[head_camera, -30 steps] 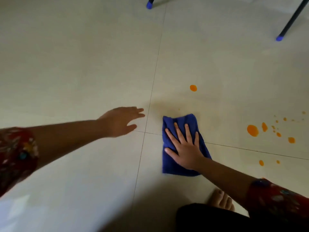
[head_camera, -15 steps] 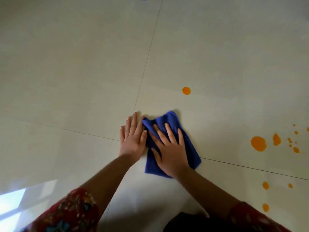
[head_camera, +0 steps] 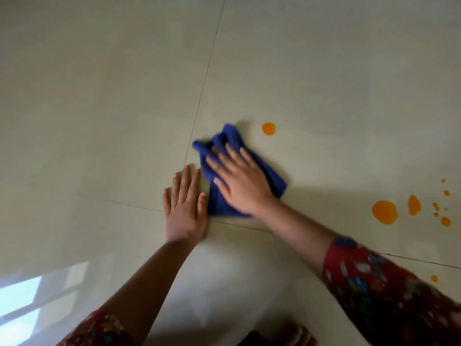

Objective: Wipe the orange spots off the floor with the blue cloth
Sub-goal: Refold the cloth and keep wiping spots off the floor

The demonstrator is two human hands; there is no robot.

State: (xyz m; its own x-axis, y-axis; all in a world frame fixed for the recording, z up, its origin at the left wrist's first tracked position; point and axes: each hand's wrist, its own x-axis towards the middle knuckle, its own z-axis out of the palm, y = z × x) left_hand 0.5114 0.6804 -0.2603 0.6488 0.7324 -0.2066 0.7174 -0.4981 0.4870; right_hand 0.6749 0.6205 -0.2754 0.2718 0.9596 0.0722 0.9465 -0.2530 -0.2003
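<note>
Down at the lower left, a bright window reflection (head_camera: 20, 295) lies on the pale tiled floor (head_camera: 99, 96), well apart from our work. Moving right, our left hand (head_camera: 184, 208) rests palm-down with its grip fully spread and holding nothing; it lies flat on the tile just beside the cloth's left edge, and we judge it is there to brace our weight as we lean forward.

Next comes the blue cloth (head_camera: 272, 176), bunched at its far end near the tile seam and flattened under our right hand (head_camera: 242, 183). That hand's grip is open too, fingers (head_camera: 234, 152) splayed and pressing down on the fabric rather than closing round it, which suits pushing the cloth across the floor.

Just beyond the cloth's far right corner sits a single orange spot (head_camera: 268, 128), near but not yet touched. We take that one to be the next target. Farther right lies the large orange spot (head_camera: 384, 212) with a cluster of small drops (head_camera: 441, 211) beside it, and one lone drop (head_camera: 434, 278) sits nearer us, so most of the wiping remains.
</note>
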